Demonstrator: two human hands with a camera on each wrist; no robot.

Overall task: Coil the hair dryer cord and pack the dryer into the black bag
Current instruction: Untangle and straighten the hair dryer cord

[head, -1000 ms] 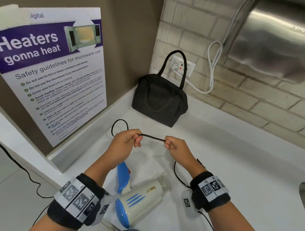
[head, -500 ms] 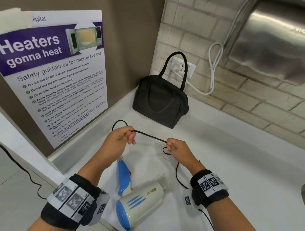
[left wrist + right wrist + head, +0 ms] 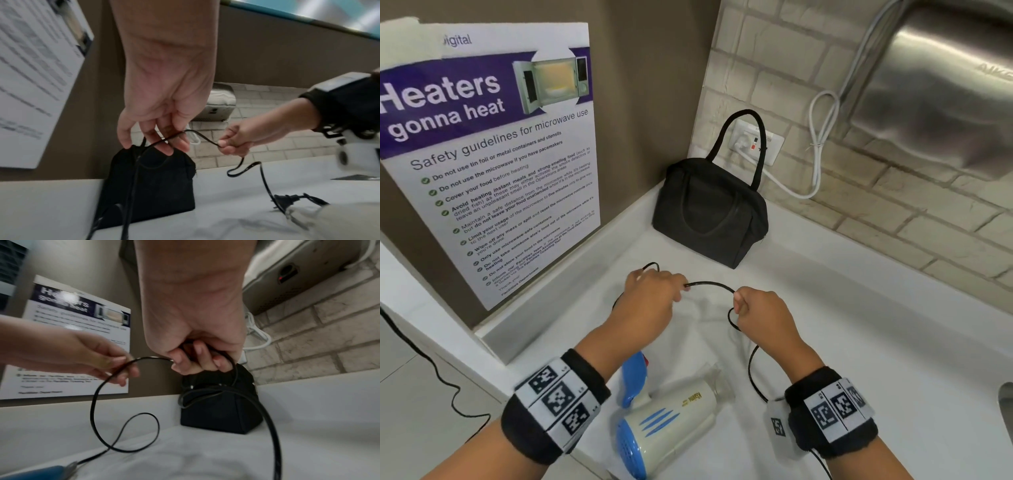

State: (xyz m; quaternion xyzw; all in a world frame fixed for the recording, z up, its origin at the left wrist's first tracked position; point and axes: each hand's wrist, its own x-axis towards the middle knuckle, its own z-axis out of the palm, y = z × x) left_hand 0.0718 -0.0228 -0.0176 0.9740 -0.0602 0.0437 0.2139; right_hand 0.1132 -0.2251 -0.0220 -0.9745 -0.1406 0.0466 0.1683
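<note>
We see a white surface [image 3: 859, 342] set in a corner: a brown wall [image 3: 654, 85] at left bearing a microwave safety poster [image 3: 493, 154], a pale brick wall [image 3: 893, 212] at far right with a socket [image 3: 756, 142], white cable [image 3: 822, 137] and steel dryer unit [image 3: 945, 85]. Grey floor tiles [image 3: 414, 394] lie near left.

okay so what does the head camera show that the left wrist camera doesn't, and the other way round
Only the head view shows the hair dryer lying on the counter and the wall socket. Only the left wrist view shows the cord's plug resting on the counter. Both show the left hand and right hand gripping the black cord between them, with the black bag behind.
</note>
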